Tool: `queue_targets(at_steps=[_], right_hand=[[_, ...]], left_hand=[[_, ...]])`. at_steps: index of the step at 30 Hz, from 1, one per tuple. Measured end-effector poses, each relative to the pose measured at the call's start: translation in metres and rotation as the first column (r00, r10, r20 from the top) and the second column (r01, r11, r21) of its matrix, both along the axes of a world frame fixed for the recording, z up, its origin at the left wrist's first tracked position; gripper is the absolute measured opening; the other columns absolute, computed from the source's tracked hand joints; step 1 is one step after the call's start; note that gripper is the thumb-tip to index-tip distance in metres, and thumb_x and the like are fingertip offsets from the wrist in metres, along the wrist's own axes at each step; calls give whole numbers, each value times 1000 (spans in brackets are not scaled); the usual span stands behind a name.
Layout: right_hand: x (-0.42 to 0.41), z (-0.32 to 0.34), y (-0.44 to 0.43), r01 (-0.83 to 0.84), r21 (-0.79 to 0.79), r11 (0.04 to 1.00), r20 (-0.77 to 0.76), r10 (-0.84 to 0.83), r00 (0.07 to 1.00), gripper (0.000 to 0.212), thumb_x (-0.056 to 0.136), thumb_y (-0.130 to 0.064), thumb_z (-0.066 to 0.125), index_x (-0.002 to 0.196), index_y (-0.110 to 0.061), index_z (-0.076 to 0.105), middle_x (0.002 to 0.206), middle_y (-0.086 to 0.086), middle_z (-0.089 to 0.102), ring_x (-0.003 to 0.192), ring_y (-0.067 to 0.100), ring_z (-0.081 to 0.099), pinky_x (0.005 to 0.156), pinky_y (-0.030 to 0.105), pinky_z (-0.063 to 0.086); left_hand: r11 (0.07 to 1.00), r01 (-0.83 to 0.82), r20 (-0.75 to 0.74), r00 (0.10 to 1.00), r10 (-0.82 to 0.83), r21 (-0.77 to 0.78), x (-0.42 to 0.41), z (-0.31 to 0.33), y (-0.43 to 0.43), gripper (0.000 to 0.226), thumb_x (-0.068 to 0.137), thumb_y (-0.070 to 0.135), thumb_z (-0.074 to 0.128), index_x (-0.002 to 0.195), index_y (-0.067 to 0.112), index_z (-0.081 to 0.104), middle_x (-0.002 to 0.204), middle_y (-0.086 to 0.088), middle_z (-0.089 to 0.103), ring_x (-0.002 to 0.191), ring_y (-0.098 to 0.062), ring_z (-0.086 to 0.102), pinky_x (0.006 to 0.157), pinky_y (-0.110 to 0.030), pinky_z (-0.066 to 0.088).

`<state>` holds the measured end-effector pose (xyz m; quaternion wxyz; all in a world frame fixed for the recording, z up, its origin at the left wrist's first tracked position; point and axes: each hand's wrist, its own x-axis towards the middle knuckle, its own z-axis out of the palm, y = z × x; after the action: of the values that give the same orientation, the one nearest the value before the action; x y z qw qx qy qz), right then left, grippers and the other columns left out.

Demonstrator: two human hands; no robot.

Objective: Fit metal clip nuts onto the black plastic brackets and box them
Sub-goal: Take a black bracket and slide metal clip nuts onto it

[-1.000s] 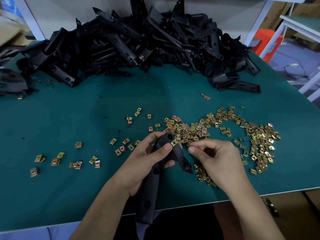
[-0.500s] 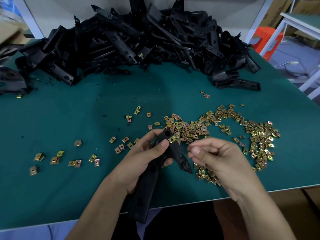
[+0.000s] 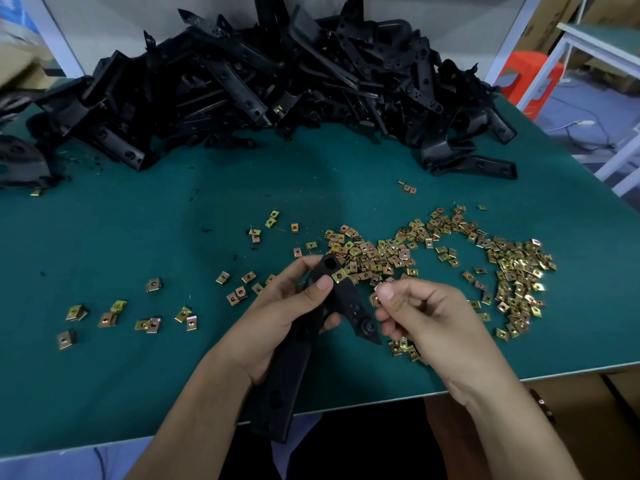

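Gripping the black bracket (image 3: 351,303), likely stiff and light, mid-body in my left hand (image 3: 277,317) over the green surface (image 3: 138,237), one clip nut (image 3: 339,274) seated near its tip; my right hand (image 3: 429,323) pinches a spare nut (image 3: 375,300), probably slippery, by its edges.

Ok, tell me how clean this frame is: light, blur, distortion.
Head view: the wide lens bows the table along its near edge; dim light turns the bracket pile into one black mass; the loose clip nuts glint yet stay sharp; the top-left corner is smeared.
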<state>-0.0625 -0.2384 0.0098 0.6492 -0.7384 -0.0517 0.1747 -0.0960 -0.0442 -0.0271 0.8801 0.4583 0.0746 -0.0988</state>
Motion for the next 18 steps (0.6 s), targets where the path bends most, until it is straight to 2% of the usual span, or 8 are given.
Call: queue_targets(at_steps=[5,9,15,18], right_hand=[[-2,0,6,-39,-44,998,31,41,999,28,82,-40,68,69,-15,73,62,0,67,54,7,60,52,17,47],[-3,1,9,-53,-21,998,22,53,998,25,83,-36,68,64,-21,71,59,-2,65,52,7,59,50,17,46],[-4,1,9,-91,-41,995,-7,91,996,28,80,-43,69,66,-20,73,60,1,66,53,11,60,49,20,46],[-4,1,9,-84,-60,995,-13,83,996,29,78,-47,70,66,-22,74,59,0,66,52,10,59,49,19,45]], left_hand=[[1000,18,26,1000,-18,2,1,-2,1,27,93,17,69,119,15,63,110,-13,66,91,-19,65,73,-26,58],[1000,28,35,999,-28,5,1,-3,1,28,88,19,69,116,16,64,107,-12,67,88,-18,66,73,-26,58],[999,44,73,996,-45,21,1,-9,2,29,90,19,66,118,15,64,107,-14,68,91,-21,67,73,-27,58],[996,45,107,993,-53,81,2,-13,1,29,91,20,64,120,13,60,103,-14,67,91,-24,63,75,-29,58]])
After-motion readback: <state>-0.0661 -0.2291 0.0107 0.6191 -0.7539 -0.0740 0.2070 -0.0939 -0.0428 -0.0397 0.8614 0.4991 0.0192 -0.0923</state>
